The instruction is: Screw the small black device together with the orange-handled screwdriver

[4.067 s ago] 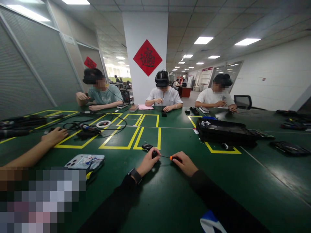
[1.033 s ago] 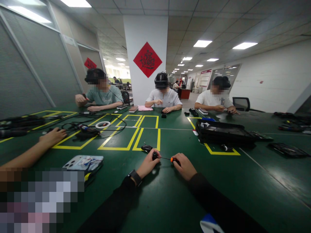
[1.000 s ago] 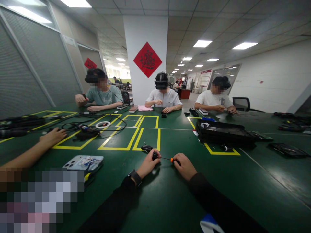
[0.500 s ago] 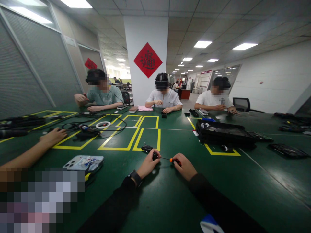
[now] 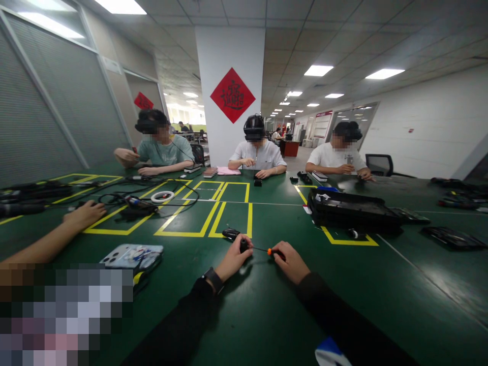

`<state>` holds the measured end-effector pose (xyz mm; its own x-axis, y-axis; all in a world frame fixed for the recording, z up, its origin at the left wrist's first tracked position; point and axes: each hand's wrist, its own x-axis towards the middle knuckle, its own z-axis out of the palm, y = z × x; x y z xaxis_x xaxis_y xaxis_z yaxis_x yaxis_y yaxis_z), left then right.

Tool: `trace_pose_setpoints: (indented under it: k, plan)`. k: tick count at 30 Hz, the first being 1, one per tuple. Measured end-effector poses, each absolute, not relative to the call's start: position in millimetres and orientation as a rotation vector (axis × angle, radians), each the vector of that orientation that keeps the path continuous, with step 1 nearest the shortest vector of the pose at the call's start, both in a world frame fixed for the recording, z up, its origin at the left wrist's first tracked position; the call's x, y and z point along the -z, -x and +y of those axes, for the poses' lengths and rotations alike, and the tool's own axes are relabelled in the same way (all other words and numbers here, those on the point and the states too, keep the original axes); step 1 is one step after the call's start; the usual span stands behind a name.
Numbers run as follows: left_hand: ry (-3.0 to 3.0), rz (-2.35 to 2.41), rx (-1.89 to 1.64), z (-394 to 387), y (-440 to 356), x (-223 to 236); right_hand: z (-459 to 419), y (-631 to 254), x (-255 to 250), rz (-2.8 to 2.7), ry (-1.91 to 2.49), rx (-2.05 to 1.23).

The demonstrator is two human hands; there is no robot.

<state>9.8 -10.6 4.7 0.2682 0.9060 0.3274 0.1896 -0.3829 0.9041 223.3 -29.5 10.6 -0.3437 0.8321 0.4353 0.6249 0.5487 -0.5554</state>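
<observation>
Right hand (image 5: 292,261) holds screwdriver (image 5: 260,249), left hand (image 5: 232,258) pinches small black part (image 5: 243,246); both likely light, rigid, driver best held by handle (image 5: 270,251).

Bare green tabletop (image 5: 263,315) leaves room between the left sleeve (image 5: 179,317) and right sleeve (image 5: 337,312), and right of the right hand (image 5: 292,262) until the black tray (image 5: 354,208) walls it off. A screwdriver (image 5: 269,251) and black piece (image 5: 244,245) bar the gap between the 2 hands. A small black object (image 5: 231,233) sits just beyond the left hand (image 5: 233,258), perhaps touching it. Leftward, a phone (image 5: 133,255), tangled cables (image 5: 134,202) and a co-worker's hand (image 5: 84,216) obstruct.
</observation>
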Motion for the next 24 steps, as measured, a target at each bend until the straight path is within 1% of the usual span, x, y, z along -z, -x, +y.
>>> trace_pose_setpoints:
  k: [7,15,24]
  plan:
    - [-1.755,1.005,-1.179,-12.5,-11.0,-7.2,-28.7,-223.3,-5.8,-2.058,1.146,-0.452]
    - [-1.770,1.002,-1.196,-12.3,-10.7,-6.0,-28.5,-223.1,-8.7,-2.081,1.172,-0.360]
    - [-1.714,1.029,-1.178,-11.9,-10.8,-4.6,-30.1,-222.7,-8.7,-2.050,1.215,-0.427]
